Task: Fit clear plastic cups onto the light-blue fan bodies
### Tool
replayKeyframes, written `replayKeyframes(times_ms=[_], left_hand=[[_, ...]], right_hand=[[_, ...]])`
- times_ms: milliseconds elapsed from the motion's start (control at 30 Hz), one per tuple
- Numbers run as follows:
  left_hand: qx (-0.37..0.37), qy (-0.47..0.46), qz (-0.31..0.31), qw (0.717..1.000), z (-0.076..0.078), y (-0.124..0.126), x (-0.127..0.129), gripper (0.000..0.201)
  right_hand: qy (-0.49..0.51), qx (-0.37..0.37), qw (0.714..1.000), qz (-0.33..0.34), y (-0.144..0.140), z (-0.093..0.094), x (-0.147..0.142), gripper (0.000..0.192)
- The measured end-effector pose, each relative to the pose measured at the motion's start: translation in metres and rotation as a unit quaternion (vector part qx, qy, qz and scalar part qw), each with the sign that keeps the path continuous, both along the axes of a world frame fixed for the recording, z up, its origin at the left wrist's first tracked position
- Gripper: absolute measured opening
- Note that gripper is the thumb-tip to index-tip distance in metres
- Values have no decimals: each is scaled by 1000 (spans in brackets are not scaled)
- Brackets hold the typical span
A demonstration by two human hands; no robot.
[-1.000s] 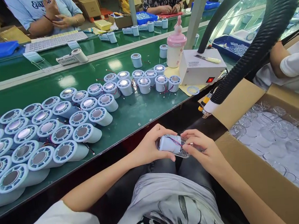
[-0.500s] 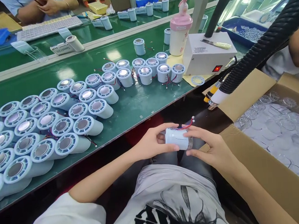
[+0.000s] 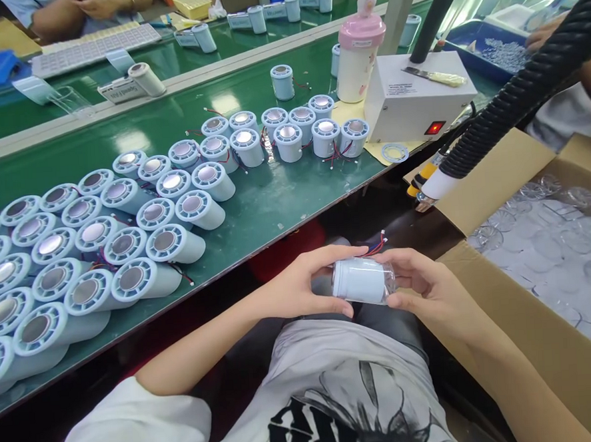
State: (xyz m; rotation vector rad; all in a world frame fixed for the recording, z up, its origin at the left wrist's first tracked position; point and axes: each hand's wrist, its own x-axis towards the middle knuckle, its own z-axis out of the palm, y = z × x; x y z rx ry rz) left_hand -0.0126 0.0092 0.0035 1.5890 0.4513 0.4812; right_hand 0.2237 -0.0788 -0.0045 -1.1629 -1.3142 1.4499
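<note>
While clear discs fill the cardboard box, both hands — left hand, right hand — clasp one white cylinder

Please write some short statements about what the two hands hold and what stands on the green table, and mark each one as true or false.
1. Both the left hand and the right hand grip one white cylinder. True.
2. The cylinder rests on the green table. False: it is held over the lap, off the table.
3. Red wires stick out near the held cylinder. True.
4. The light on the white box is green. False: it glows red.
5. The cardboard box holds clear round parts. True.
6. The pink-lidded bottle lies on its side. False: it stands upright.
</note>
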Motion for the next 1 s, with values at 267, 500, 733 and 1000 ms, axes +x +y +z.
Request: replayKeyframes(times_ms=[267,500,733,1000], left_hand=[[68,-23,-7,997,-2,2,-2,81],[95,-26,1,995,-2,3,-3,78],[13,-20,4,1000,-3,1,-3,79],[-199,-41,40,978,-31,42,51,79]], right_hand=[[78,-81,994,-13,3,-1,0,36],[129,-134,982,-43,6,-2,-8,35],[181,-212,959,-57,7,-12,-15,38],[242,-184,935,-182,27,-45,-9,41]])
